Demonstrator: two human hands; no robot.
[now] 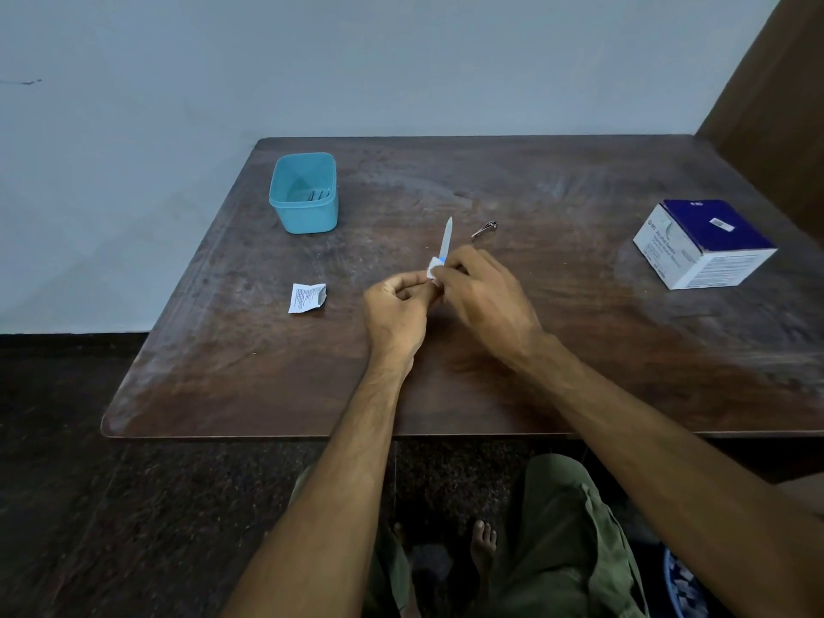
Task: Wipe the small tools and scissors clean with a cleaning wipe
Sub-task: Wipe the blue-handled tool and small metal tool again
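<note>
1. Left hand (398,301), near centre of the bench (579,350): fingers curled, pinching the near end of a slim file-like tool (446,238), whose blade points up and away.
2. Right hand (484,289), touching the left: fingers closed on a white cleaning wipe (432,270) wrapped round the tool at its blue collar. The wiping of this tool is judged to be in progress.
3. Torn wipe sachet (306,297), left of the hands, lying open; the wipe is already unpacked.
4. Nail clipper (484,229), just beyond the hands, lying alone on the bench; whether it is wiped cannot be told.
5. Box of swabs (704,243), far right.
6. Blue tub (304,192), far left, holding a few metal tools; scissors are not discernible, nor whether these are clean.
</note>
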